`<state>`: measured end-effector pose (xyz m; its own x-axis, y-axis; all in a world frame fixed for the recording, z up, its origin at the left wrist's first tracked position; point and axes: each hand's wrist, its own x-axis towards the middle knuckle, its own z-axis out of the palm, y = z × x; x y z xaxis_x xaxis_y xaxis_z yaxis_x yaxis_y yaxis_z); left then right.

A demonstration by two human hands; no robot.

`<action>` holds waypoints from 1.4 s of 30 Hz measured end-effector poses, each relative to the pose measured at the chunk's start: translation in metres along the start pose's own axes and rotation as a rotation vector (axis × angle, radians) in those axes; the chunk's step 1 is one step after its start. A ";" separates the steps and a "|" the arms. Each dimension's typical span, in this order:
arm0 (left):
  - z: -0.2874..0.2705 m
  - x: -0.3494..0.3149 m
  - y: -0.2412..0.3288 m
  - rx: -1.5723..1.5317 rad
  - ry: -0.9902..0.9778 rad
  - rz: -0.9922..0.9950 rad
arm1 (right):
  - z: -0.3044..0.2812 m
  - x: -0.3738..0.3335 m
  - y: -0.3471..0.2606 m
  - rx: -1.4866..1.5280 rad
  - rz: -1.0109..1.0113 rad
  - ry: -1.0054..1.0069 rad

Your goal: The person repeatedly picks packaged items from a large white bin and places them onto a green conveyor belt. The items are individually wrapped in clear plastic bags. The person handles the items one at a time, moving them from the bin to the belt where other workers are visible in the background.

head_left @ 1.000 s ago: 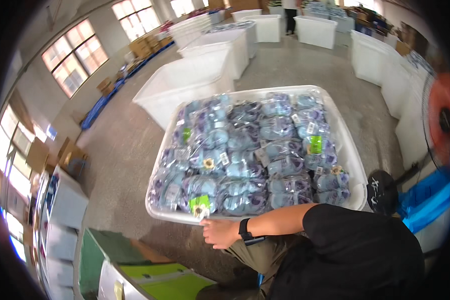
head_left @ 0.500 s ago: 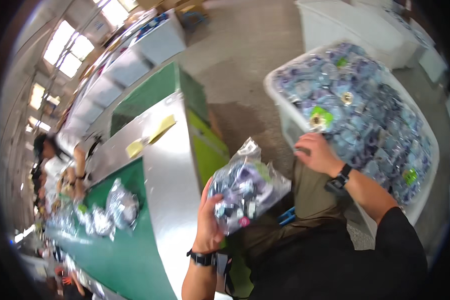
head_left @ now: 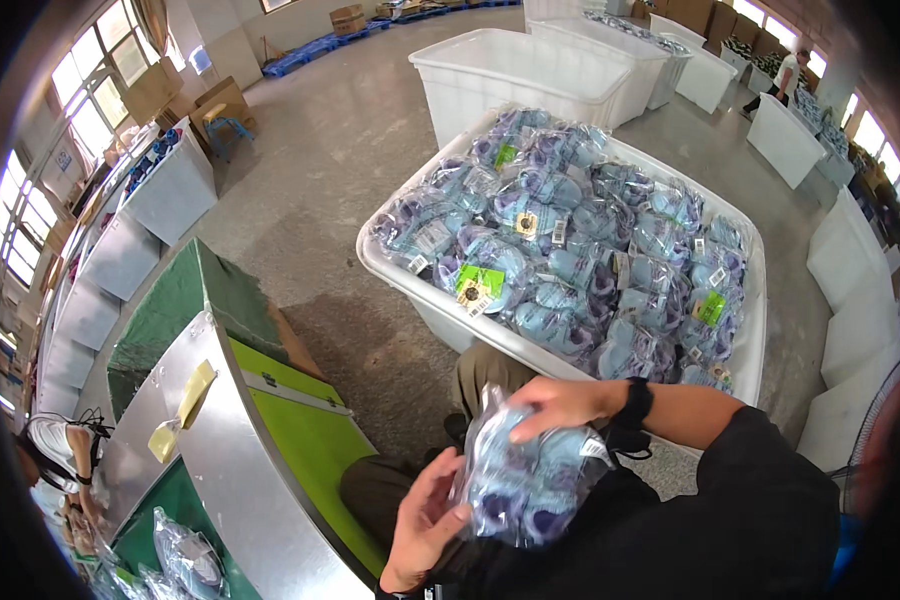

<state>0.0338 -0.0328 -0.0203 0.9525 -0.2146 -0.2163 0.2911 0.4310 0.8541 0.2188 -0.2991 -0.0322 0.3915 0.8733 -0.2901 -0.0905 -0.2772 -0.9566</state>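
Observation:
A clear plastic bag of light blue and purple shoes (head_left: 540, 485) is held in front of my body, tilted, with a white barcode label at its right side. My right hand (head_left: 565, 405) grips its upper edge from above, thumb over the plastic. At the bag's left edge, my left hand (head_left: 425, 525) pinches the plastic with curled fingers; some fingertips are hidden behind it. Just beyond my hands stands a large white bin (head_left: 410, 280), heaped with similar bagged shoes (head_left: 580, 240), a few bearing green or cream tags.
At left is a metal-edged table (head_left: 220, 440) with a green belt (head_left: 160, 510) carrying bagged items (head_left: 188, 555). A yellow-green panel (head_left: 295, 420) forms its side. Another white bin (head_left: 520, 75) stands behind the full one. A co-worker (head_left: 65, 450) is at far left; another person (head_left: 788, 78) walks far right.
My view has swung right toward the full bin. The bag has turned in my grip, and my right hand has come from beside the bin onto it.

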 end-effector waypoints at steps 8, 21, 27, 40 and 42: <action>-0.042 -0.016 -0.011 0.068 0.486 -0.082 | -0.073 -0.073 0.044 0.580 -0.178 0.967; -0.051 -0.017 -0.008 0.095 0.508 -0.070 | -0.105 -0.079 0.116 -0.133 0.340 1.177; -0.052 -0.035 0.021 0.111 0.453 0.079 | -0.070 -0.055 0.070 -0.880 -0.194 1.222; -0.278 -0.236 0.067 1.491 1.715 0.264 | -0.008 0.027 0.061 -1.022 -0.460 0.609; -0.325 -0.281 0.074 1.365 1.990 -0.040 | -0.007 0.028 0.061 -1.043 -0.450 0.595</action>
<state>-0.1832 0.3439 -0.0499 0.1059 0.8818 0.4597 0.8829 -0.2960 0.3644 0.2311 -0.2941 -0.0984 0.5718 0.7336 0.3673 0.8070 -0.4225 -0.4126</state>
